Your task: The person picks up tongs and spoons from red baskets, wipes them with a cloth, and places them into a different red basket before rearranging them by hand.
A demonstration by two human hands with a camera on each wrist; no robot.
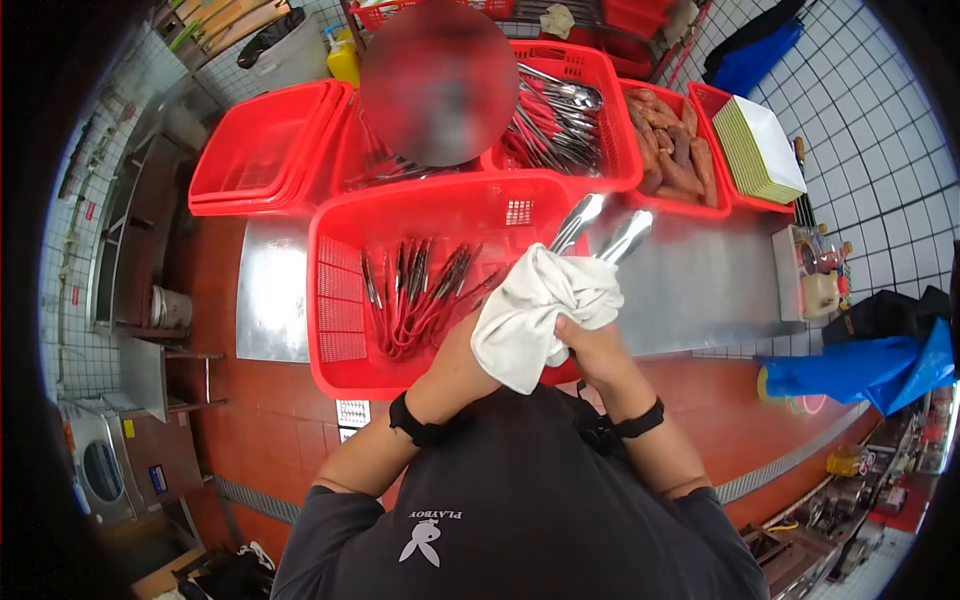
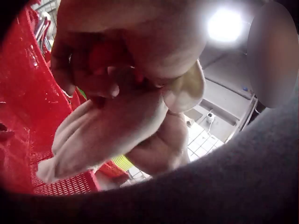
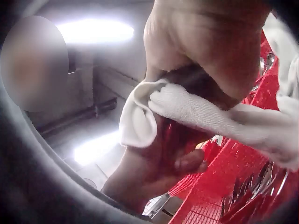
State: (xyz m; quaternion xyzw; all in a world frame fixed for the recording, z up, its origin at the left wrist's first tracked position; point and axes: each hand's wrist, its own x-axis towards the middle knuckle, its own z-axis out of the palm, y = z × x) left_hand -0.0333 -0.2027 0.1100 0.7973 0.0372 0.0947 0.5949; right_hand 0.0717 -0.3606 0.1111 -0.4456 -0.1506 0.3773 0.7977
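Observation:
Both hands are at a white cloth (image 1: pixel 550 300) wrapped round a pair of tongs, whose two metal tips (image 1: pixel 625 236) stick out beyond it, spread apart. My right hand (image 1: pixel 595 350) grips the cloth from the right, thumb on top. On the other side, my left hand (image 2: pixel 135 42) holds the cloth and tongs with curled fingers; the cloth covers most of it in the head view. The tongs' handles are largely hidden by cloth and hands. Below and left, a red basket (image 1: pixel 335 290) holds several tongs (image 1: pixel 420 300) with red handles.
Behind are another red basket (image 1: pixel 625 130) of tongs (image 1: pixel 560 115), a stack of red baskets (image 1: pixel 260 150), and a basket of long brownish-orange pieces (image 1: pixel 675 150). Green-and-white trays (image 1: pixel 755 155) stand at the back right. A steel table (image 1: pixel 700 280) lies underneath.

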